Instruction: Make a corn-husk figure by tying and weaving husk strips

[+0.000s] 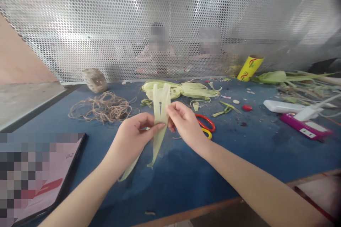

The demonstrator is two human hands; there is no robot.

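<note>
Pale green strips of corn husk (160, 113) are held up between my two hands over the blue table. My left hand (137, 129) pinches them near the middle, thumb across the front. With thumb and fingertips my right hand (182, 117) grips the right edge of the strips. Two tapered ends hang down below my left hand. Behind the strips lies a bundle of corn husks (197, 90), tied or narrowed at its middle. Scissors with red and yellow handles (206, 120) lie partly hidden behind my right hand.
A heap of brown twine (102, 108) lies at left, near a roll of tape (94, 80). A tablet (53, 184) occupies the near left. A yellow tube (249, 68), husk scraps (226, 109) and a purple power strip (305, 125) sit at right. A perforated metal screen (106, 24) borders the back.
</note>
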